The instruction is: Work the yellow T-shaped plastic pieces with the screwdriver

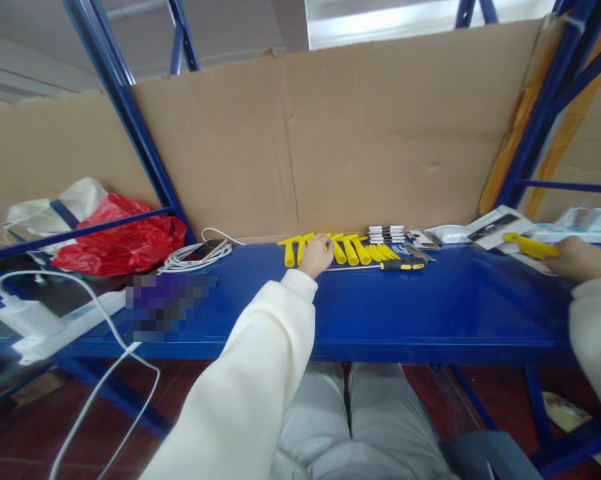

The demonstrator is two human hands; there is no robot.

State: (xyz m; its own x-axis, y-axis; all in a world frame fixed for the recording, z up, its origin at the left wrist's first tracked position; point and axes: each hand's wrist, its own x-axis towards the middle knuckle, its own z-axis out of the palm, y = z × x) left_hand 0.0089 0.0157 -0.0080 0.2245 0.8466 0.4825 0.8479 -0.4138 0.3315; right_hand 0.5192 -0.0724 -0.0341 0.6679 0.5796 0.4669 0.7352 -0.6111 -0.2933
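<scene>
Out on the right, your right hand (580, 259) pinches a yellow piece (533, 246) by its right end; at centre, your left hand (317, 255) curls over the row of yellow pieces (351, 253) on the blue table (430, 310), whether gripping one I can't tell.

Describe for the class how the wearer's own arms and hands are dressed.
Both the left hand and right hand are ungloved. The left sleeve and right sleeve are loose and off-white; no markings show. The left one ends in a narrower cuff.
</scene>
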